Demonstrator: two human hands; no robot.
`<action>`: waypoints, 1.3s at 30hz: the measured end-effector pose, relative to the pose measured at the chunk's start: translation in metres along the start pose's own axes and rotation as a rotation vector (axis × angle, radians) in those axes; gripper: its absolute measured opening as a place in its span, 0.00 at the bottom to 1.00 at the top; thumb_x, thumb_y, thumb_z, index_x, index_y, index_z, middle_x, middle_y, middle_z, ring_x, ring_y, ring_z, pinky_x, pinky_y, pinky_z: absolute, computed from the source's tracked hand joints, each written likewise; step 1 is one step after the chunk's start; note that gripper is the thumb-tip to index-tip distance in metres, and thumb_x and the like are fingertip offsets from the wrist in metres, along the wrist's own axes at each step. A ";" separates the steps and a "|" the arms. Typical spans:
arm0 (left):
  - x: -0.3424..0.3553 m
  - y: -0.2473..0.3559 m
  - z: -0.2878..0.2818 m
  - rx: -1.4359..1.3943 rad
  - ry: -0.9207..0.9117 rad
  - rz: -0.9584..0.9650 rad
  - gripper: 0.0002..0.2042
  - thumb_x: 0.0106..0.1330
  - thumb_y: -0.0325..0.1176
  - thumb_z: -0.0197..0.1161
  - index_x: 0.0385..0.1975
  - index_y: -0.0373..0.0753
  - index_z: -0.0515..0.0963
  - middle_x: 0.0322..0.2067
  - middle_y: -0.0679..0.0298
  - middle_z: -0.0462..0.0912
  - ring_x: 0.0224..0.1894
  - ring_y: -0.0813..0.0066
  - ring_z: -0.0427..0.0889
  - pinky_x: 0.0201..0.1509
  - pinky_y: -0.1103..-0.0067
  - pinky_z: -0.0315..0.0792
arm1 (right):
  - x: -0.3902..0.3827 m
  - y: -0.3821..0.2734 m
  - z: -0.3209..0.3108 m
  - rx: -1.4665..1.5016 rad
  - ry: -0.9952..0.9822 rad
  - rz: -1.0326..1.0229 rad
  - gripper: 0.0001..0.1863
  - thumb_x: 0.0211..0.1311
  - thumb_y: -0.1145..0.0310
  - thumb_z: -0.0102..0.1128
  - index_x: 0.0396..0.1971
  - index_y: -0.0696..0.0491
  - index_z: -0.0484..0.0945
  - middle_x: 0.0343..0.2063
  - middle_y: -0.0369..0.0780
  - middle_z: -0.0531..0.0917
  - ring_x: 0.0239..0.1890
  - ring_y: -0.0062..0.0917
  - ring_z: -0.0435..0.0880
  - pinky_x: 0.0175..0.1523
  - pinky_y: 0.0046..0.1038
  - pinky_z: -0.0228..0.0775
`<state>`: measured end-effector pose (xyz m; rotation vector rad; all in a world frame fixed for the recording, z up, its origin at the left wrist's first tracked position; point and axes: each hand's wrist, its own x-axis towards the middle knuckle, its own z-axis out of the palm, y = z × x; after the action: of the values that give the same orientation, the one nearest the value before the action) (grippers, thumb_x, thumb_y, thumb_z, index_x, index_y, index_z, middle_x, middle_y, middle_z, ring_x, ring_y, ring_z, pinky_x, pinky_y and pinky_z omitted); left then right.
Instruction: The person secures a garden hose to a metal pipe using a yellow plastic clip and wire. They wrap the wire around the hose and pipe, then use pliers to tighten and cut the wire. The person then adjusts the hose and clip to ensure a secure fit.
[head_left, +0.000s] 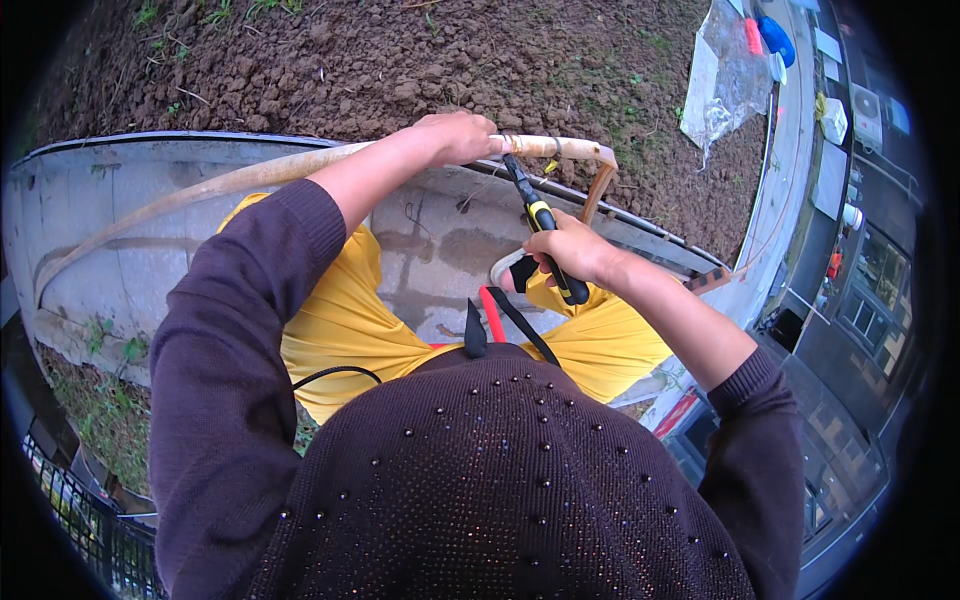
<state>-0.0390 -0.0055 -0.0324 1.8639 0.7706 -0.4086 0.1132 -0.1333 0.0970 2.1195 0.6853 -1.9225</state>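
Note:
A long, pale, mud-stained hose (240,178) runs from the left along the edge of the soil bed. My left hand (458,138) is closed over it, fingers curled round its far side. Just right of that hand, thin dark bands that look like wire circle the hose's stained end section, which bends down into a flat brown piece (598,192). My right hand (572,248) grips a black-and-yellow hand tool (540,216). The tool's dark tip meets the hose beside my left fingers; its exact kind is hard to make out.
Beyond the hose lies a bed of brown, clumped soil (370,65), edged by a low ledge. Grey paving (420,290) shows between my yellow-clad knees. A clear plastic sheet (722,85) lies at the far right, near a blue container (776,42). A dark building stands on the right.

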 end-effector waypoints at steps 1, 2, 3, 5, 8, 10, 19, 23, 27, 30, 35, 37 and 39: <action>-0.002 0.002 -0.003 -0.009 -0.025 -0.003 0.29 0.73 0.61 0.43 0.46 0.38 0.78 0.47 0.50 0.82 0.53 0.52 0.80 0.55 0.60 0.72 | 0.001 0.001 -0.001 -0.036 0.002 -0.005 0.17 0.60 0.64 0.59 0.38 0.61 0.66 0.25 0.42 0.78 0.23 0.25 0.82 0.29 0.28 0.75; -0.004 0.003 -0.005 -0.019 -0.047 -0.009 0.29 0.73 0.61 0.43 0.46 0.38 0.78 0.47 0.50 0.82 0.53 0.52 0.80 0.55 0.60 0.72 | 0.007 0.003 -0.001 -0.084 0.006 0.006 0.17 0.59 0.64 0.60 0.38 0.61 0.66 0.26 0.43 0.79 0.23 0.25 0.82 0.29 0.28 0.75; -0.001 0.001 -0.003 -0.009 -0.027 0.013 0.29 0.73 0.61 0.43 0.45 0.38 0.77 0.46 0.50 0.83 0.51 0.53 0.81 0.54 0.61 0.73 | 0.012 0.003 -0.002 -0.132 0.010 0.018 0.17 0.59 0.64 0.60 0.38 0.62 0.66 0.26 0.43 0.79 0.23 0.25 0.82 0.29 0.28 0.75; 0.006 -0.007 0.005 0.009 0.011 0.052 0.29 0.73 0.60 0.42 0.45 0.37 0.77 0.45 0.51 0.83 0.48 0.54 0.82 0.51 0.61 0.74 | 0.013 0.003 -0.003 -0.206 0.040 0.040 0.19 0.59 0.64 0.60 0.41 0.64 0.67 0.30 0.48 0.81 0.27 0.30 0.84 0.33 0.31 0.77; 0.007 -0.009 0.012 0.028 0.004 0.077 0.29 0.73 0.60 0.42 0.45 0.37 0.77 0.43 0.52 0.83 0.43 0.55 0.85 0.46 0.62 0.77 | 0.020 0.008 -0.006 -0.396 0.073 0.020 0.24 0.58 0.62 0.60 0.45 0.68 0.68 0.36 0.55 0.82 0.38 0.40 0.85 0.43 0.35 0.77; 0.004 -0.004 0.011 -0.009 -0.032 0.023 0.28 0.73 0.59 0.43 0.46 0.37 0.77 0.42 0.52 0.84 0.39 0.55 0.85 0.43 0.62 0.77 | 0.019 0.010 -0.008 -0.595 0.057 -0.005 0.29 0.59 0.61 0.57 0.51 0.70 0.66 0.45 0.62 0.80 0.55 0.49 0.80 0.58 0.38 0.70; 0.002 0.000 0.006 -0.067 -0.095 -0.095 0.27 0.72 0.56 0.45 0.41 0.35 0.77 0.32 0.53 0.84 0.28 0.59 0.85 0.32 0.65 0.78 | 0.004 -0.032 -0.015 -1.129 0.165 -0.013 0.24 0.60 0.65 0.52 0.52 0.66 0.67 0.47 0.57 0.82 0.53 0.43 0.83 0.58 0.37 0.73; 0.015 -0.004 0.015 -0.047 -0.139 -0.136 0.28 0.72 0.56 0.45 0.34 0.33 0.77 0.22 0.54 0.81 0.20 0.60 0.82 0.24 0.66 0.75 | 0.013 -0.028 -0.008 -1.296 0.249 -0.029 0.22 0.62 0.65 0.52 0.52 0.65 0.69 0.47 0.52 0.84 0.52 0.37 0.85 0.55 0.33 0.76; 0.018 -0.008 0.012 -0.062 -0.156 -0.158 0.28 0.73 0.57 0.46 0.30 0.33 0.76 0.15 0.57 0.77 0.14 0.62 0.79 0.20 0.66 0.72 | 0.021 -0.037 0.004 -1.281 0.296 0.059 0.22 0.63 0.66 0.51 0.53 0.63 0.70 0.49 0.50 0.83 0.50 0.38 0.85 0.54 0.33 0.76; 0.017 -0.017 -0.001 -0.052 -0.101 -0.086 0.27 0.73 0.57 0.46 0.31 0.34 0.76 0.14 0.59 0.74 0.13 0.67 0.75 0.17 0.68 0.69 | 0.030 -0.013 -0.006 -1.066 0.354 -0.046 0.25 0.62 0.63 0.53 0.55 0.63 0.67 0.51 0.53 0.81 0.54 0.43 0.82 0.59 0.38 0.73; 0.012 -0.008 -0.014 -0.154 -0.093 -0.042 0.24 0.73 0.56 0.48 0.42 0.39 0.77 0.16 0.64 0.71 0.13 0.74 0.72 0.15 0.75 0.66 | 0.012 0.056 0.006 -0.780 0.551 -0.209 0.36 0.56 0.64 0.58 0.64 0.61 0.60 0.53 0.57 0.76 0.59 0.49 0.75 0.63 0.43 0.67; 0.005 -0.013 -0.020 -0.208 -0.062 -0.045 0.23 0.73 0.56 0.48 0.44 0.40 0.77 0.17 0.65 0.70 0.14 0.75 0.72 0.15 0.76 0.65 | -0.005 0.063 0.011 -0.714 0.479 -0.248 0.41 0.53 0.65 0.63 0.67 0.62 0.58 0.52 0.58 0.76 0.57 0.51 0.75 0.64 0.42 0.67; 0.005 -0.011 -0.020 -0.179 -0.083 -0.054 0.23 0.73 0.57 0.50 0.45 0.41 0.77 0.18 0.67 0.70 0.15 0.77 0.71 0.15 0.77 0.65 | 0.002 0.093 0.018 -0.436 0.406 -0.360 0.40 0.54 0.64 0.66 0.65 0.63 0.59 0.52 0.59 0.77 0.58 0.52 0.74 0.64 0.42 0.65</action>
<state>-0.0445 0.0175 -0.0349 1.6519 0.7768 -0.4342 0.1399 -0.2216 0.0778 2.2084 1.4990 -1.3010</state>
